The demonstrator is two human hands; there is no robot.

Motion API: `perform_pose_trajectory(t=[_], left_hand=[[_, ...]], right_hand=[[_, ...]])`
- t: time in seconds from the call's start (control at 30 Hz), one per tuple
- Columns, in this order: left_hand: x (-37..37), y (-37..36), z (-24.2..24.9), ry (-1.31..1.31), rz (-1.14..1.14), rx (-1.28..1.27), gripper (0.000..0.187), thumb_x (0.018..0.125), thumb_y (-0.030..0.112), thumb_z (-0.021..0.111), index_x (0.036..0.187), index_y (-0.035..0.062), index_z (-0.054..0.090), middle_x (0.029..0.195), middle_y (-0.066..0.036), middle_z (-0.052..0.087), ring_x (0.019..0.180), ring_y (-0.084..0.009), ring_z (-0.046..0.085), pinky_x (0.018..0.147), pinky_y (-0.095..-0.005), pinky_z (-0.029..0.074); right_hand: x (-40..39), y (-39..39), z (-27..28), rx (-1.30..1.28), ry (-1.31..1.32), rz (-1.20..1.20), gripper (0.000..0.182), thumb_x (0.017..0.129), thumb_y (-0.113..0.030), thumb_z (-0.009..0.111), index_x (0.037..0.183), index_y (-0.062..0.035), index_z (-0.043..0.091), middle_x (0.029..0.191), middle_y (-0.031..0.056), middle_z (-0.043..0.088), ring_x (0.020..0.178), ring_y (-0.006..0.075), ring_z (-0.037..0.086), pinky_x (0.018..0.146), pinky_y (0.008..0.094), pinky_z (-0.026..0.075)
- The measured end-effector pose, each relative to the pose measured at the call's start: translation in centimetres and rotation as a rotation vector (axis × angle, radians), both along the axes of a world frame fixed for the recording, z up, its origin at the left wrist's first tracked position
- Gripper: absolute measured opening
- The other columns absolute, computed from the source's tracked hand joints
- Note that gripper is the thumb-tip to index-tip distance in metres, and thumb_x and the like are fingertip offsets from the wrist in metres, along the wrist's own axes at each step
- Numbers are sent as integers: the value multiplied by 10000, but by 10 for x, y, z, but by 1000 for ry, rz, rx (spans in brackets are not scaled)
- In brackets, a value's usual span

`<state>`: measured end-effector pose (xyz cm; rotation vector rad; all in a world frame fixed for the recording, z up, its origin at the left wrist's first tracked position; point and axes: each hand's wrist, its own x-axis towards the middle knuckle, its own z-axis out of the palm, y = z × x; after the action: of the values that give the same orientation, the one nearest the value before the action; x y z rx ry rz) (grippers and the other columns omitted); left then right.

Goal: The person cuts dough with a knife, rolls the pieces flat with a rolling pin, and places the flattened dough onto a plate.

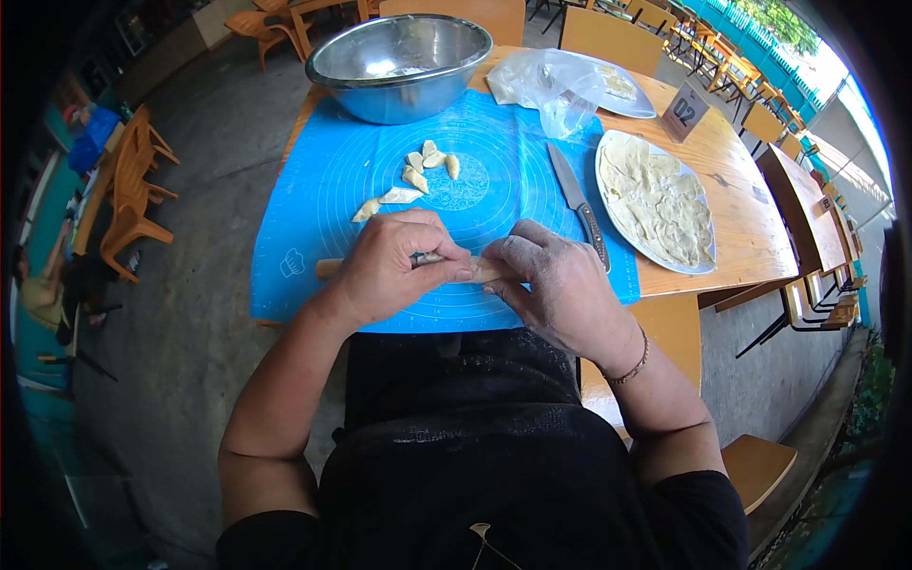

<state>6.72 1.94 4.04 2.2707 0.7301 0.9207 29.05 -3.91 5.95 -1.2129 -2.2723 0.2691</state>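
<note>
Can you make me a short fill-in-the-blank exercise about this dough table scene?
1. Both hands, left hand and right hand, press on a wooden ____.
2. The rolling pin lies on a mat coloured ____.
3. The knife lies between the dough pieces and the ____.
4. At the far end of the mat stands a metal ____.

Missing words: rolling pin; blue; plate; bowl.

Single head view, steeply down, close over table (pixel 731 237).
</note>
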Motion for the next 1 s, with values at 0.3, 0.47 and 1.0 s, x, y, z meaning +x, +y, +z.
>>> perform_pose_trajectory(t=[0.3,0.47,1.0], left_hand=[[-3,-2,-2,-118,162,-459,101,915,55,672,960,-24,716,863,-99,723,781,-146,675,710,-297,541],[0,-4,-9,123,26,125,151,949,121,635,959,-19,689,851,-122,679,777,-241,653,729,-360,515],[-11,14,8,45,456,-422,203,995,150,534,975,-18,646,802,-98,629,675,-174,572,604,-350,461]], right_hand=[[4,-1,5,-38,-37,-21,229,806,-129,755,996,-57,651,898,113,619,779,337,661,674,443,518],[3,0,3,-64,-4,-2,201,809,-116,733,970,-56,628,894,137,607,779,378,647,663,474,507],[1,-14,4,-14,-19,-25,200,820,-119,731,974,-51,624,875,132,593,757,365,640,659,463,513]])
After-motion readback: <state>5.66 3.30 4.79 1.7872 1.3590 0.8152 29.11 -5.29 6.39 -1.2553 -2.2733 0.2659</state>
